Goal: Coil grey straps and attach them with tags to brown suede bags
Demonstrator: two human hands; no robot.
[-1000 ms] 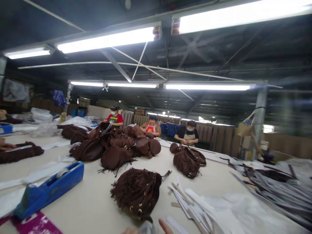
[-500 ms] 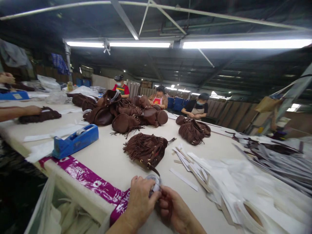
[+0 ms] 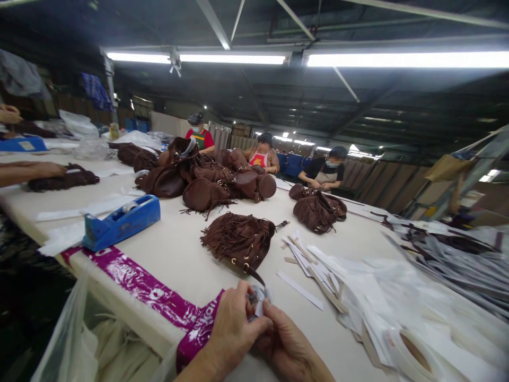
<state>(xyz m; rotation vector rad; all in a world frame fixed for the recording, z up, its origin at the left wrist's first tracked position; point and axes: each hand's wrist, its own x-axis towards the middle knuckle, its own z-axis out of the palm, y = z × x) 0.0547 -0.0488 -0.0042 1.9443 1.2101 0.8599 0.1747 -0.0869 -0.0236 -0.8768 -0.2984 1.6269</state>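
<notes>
A brown fringed bag (image 3: 238, 239) lies on the table in front of me, its eyelets towards me. A thin brown strap (image 3: 256, 275) runs from it to my hands. Its near part is bundled in greyish, see-through wrapping (image 3: 259, 298), and what lies inside cannot be made out. My left hand (image 3: 234, 323) is closed around the bundle from the left. From the right, my right hand (image 3: 286, 337) pinches the wrapping between thumb and fingers. Both hands touch each other, and their lower fingers are partly hidden.
A blue tape dispenser (image 3: 121, 220) stands at the left above purple printed tape (image 3: 139, 281). More brown bags (image 3: 207, 180) are heaped behind. Paper strips (image 3: 300, 289), white sheets and a tape roll (image 3: 413, 353) lie right. Co-workers sit across; another person's hand (image 3: 47, 171) is far left.
My right thumb and fingers have moved up along the wrapped strap, and my hands are closer together. The view has tilted slightly. The fringed bag stays on the table.
</notes>
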